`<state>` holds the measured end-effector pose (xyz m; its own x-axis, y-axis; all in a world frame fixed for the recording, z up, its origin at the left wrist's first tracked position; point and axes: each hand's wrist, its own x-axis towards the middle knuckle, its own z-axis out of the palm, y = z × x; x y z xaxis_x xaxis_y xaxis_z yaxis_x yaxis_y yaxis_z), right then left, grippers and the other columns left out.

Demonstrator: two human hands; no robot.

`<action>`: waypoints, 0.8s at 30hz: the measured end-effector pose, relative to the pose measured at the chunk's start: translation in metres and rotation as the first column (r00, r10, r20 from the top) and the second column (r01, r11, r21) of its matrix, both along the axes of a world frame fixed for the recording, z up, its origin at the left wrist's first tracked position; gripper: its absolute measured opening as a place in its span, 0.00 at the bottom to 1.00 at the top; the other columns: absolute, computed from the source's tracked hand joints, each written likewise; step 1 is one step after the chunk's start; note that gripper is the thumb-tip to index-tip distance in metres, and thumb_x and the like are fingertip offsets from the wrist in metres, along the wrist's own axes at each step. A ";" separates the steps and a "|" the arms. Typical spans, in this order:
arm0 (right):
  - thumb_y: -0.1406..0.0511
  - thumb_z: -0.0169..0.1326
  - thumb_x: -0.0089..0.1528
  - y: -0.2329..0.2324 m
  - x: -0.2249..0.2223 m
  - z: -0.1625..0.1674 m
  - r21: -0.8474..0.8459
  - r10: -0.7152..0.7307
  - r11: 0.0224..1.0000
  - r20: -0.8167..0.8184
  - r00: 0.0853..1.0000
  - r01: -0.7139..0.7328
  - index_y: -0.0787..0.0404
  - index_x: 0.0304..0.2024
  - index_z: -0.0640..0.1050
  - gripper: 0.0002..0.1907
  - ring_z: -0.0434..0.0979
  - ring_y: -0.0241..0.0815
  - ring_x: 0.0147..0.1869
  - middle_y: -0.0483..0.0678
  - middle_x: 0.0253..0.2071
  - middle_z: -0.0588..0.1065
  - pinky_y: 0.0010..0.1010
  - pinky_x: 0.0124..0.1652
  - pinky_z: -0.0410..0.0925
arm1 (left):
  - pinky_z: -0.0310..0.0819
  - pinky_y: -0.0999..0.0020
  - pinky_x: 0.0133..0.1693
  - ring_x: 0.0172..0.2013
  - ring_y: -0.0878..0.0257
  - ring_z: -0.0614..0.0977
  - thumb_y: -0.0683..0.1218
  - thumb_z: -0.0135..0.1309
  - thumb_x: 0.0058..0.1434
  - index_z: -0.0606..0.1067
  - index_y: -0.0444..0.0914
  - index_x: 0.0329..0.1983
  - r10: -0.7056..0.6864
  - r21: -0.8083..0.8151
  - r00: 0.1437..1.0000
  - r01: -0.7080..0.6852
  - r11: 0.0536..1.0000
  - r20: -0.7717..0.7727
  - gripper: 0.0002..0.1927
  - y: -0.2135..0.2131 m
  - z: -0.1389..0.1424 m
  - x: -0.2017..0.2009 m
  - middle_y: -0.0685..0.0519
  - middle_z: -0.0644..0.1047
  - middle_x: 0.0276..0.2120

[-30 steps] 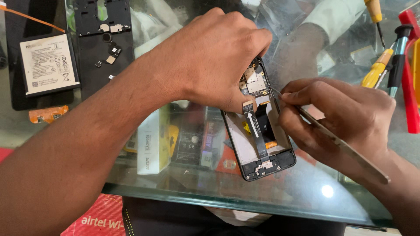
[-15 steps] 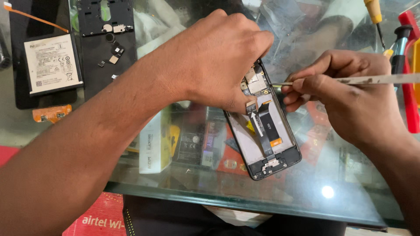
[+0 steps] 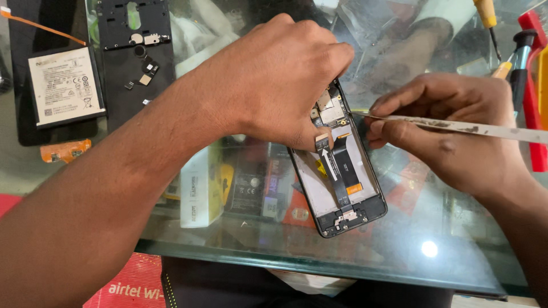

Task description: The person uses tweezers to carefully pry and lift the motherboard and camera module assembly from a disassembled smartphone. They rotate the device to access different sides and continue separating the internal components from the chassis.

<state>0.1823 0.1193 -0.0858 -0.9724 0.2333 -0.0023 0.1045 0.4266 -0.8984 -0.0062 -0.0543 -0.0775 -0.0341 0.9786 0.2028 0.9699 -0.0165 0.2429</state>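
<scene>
An opened phone (image 3: 342, 182) lies on the glass counter (image 3: 399, 256) with its back off, showing a black flex cable and a small circuit board at its top. My left hand (image 3: 279, 74) presses down on the phone's upper end, fingers curled over it. My right hand (image 3: 451, 131) grips flat metal tweezers (image 3: 456, 125), whose tip touches the phone's upper right edge beside the board. The tweezers lie nearly level, their handle pointing right.
A phone battery (image 3: 65, 85) and a black back frame (image 3: 134, 51) with small loose parts lie at the far left. An orange flex piece (image 3: 64, 151) sits below the battery. Screwdrivers (image 3: 516, 57) and a red tool stand at the right edge. Boxes show under the glass.
My right hand has risen and swung the tweezers from slanting down-right to nearly level. Its tip has moved up to the phone's top right edge. My left hand stays on the phone.
</scene>
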 end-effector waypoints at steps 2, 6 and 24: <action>0.74 0.61 0.62 -0.004 0.004 0.003 0.038 -0.032 0.999 -0.014 0.999 0.033 0.74 0.40 0.79 0.06 0.85 0.39 0.39 0.56 0.38 0.82 0.27 0.41 0.81 | 0.78 0.52 0.33 0.30 0.44 0.82 0.63 0.71 0.42 0.75 0.32 0.32 -0.013 0.029 1.000 0.014 0.999 -0.014 0.33 0.000 0.000 0.000 0.42 0.78 0.29; 0.72 0.61 0.63 -0.009 0.006 0.006 0.186 -0.104 0.978 0.024 0.994 0.097 0.73 0.38 0.81 0.05 0.84 0.36 0.34 0.53 0.33 0.82 0.24 0.35 0.79 | 0.79 0.54 0.31 0.28 0.46 0.83 0.64 0.70 0.43 0.74 0.31 0.31 0.022 -0.029 0.999 -0.023 0.999 -0.043 0.33 0.002 -0.001 0.002 0.43 0.78 0.27; 0.70 0.56 0.64 -0.012 -0.008 0.010 -0.019 -0.187 0.981 0.185 0.965 0.194 0.73 0.34 0.82 0.09 0.82 0.39 0.27 0.54 0.27 0.81 0.28 0.29 0.77 | 0.78 0.52 0.33 0.32 0.44 0.83 0.60 0.70 0.42 0.75 0.32 0.33 0.019 -0.002 1.000 -0.019 1.000 0.020 0.30 0.001 0.000 0.003 0.41 0.79 0.31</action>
<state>0.1739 0.1077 -0.0758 -0.8924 0.4108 -0.1868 0.3434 0.3498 -0.8716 -0.0033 -0.0529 -0.0778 -0.0571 0.9780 0.2005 0.9650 0.0025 0.2624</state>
